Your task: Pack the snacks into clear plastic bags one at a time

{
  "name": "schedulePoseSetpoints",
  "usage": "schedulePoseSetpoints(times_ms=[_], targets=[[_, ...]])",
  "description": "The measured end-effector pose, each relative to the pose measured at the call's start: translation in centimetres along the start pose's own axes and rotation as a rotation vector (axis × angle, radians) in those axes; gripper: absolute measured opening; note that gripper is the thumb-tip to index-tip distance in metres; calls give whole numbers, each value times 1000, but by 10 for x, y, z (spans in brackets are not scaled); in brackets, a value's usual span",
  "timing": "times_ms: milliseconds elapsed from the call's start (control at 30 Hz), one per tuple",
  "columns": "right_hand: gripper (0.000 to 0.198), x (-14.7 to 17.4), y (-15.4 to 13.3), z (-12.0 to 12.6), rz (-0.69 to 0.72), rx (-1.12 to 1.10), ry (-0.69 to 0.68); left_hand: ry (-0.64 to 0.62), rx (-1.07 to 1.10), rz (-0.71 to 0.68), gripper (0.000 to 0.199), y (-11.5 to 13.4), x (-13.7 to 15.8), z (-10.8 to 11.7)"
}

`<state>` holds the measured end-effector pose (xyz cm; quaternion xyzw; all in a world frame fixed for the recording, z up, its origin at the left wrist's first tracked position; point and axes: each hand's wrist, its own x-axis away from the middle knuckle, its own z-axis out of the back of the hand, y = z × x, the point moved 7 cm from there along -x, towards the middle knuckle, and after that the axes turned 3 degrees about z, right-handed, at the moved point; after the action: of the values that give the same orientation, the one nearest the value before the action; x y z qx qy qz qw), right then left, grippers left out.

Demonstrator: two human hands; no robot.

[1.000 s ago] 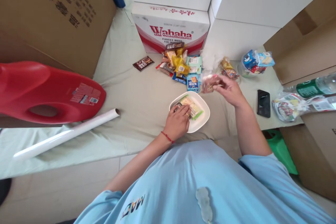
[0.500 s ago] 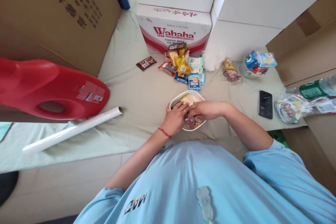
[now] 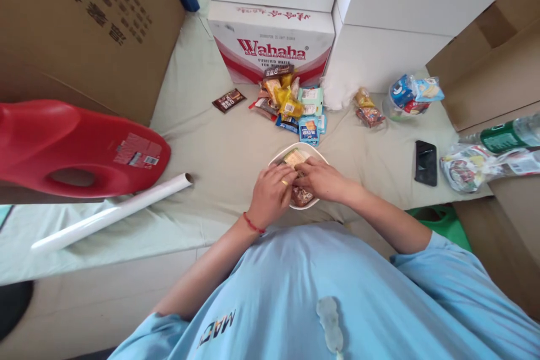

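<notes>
A white bowl [image 3: 319, 153] stands on the cloth close to my body, with wrapped snacks inside. Of these, a pale green-and-yellow packet [image 3: 294, 156] shows at the back and a brown packet [image 3: 302, 197] at the front. My left hand [image 3: 271, 191], with a red cord bracelet and a ring, reaches over the left rim, its fingers bent inward and close together. From the right, my right hand [image 3: 323, 179] reaches in with curled fingers that meet the left ones above the snacks. The fingertips are hidden among the packets, so what they grip cannot be made out.
Beyond the bowl lies a pile of snack packets [image 3: 291, 106] before a Wahaha carton [image 3: 270, 45]. A brown packet [image 3: 228, 100] lies apart. A red jug [image 3: 80, 149] and white roll [image 3: 113, 212] are left; a phone [image 3: 426, 163], plastic tub [image 3: 394, 108] and bottle [image 3: 506, 138] right.
My left hand has drawn back slightly to the left and its fingers have bent. My right hand has moved a little left, over the bowl's right side. The view has shifted slightly.
</notes>
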<state>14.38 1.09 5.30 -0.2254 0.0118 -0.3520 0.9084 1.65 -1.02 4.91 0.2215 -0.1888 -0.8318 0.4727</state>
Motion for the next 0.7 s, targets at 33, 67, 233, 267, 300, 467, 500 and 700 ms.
schedulePoseSetpoints(times_ms=[33, 67, 233, 267, 300, 467, 500, 700], targets=[[19, 3, 6, -1, -16, -40, 31, -32, 23, -42, 43, 5, 5, -4], [19, 5, 12, -1, -27, -95, 51, -71, 32, -65, 44, 9, 9, -10], [30, 20, 58, 19, -346, -177, 180, -189, -59, -85, 42, 11, 18, -36], [31, 22, 64, 24, -436, -121, 178, -192, -68, -92, 41, 11, 18, -38], [32, 22, 65, 26, -499, -56, 143, -192, -74, -97, 40, 12, 17, -39], [38, 2, 48, 6, -515, 138, -185, -195, -112, -105, 39, 16, 13, -41], [38, -1, 45, 3, -506, 137, -210, -201, -114, -104, 39, 17, 12, -41], [28, -9, 40, 4, -520, 129, -3, -264, -114, -105, 41, 20, 10, -41]])
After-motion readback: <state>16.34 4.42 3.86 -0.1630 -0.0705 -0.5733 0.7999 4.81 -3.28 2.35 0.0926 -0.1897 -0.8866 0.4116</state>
